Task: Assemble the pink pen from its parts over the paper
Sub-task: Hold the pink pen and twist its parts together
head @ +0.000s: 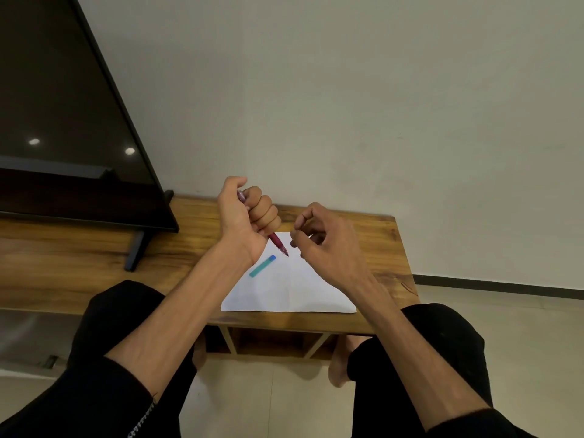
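My left hand point(245, 216) is closed in a fist around the pink pen point(278, 243). The pen's pointed tip sticks out below the fist and points down and right over the white paper point(294, 292). Its top end shows above the fingers. My right hand point(328, 241) hovers just right of the tip, fingers curled and pinched close together; whether it holds a small part I cannot tell. A teal pen cap point(262, 266) lies on the paper below my left wrist.
The paper lies at the front of a low wooden table point(388, 248). A black TV screen point(63, 121) on a stand point(136, 251) fills the table's left side. My knees in dark trousers sit in front of the table's edge.
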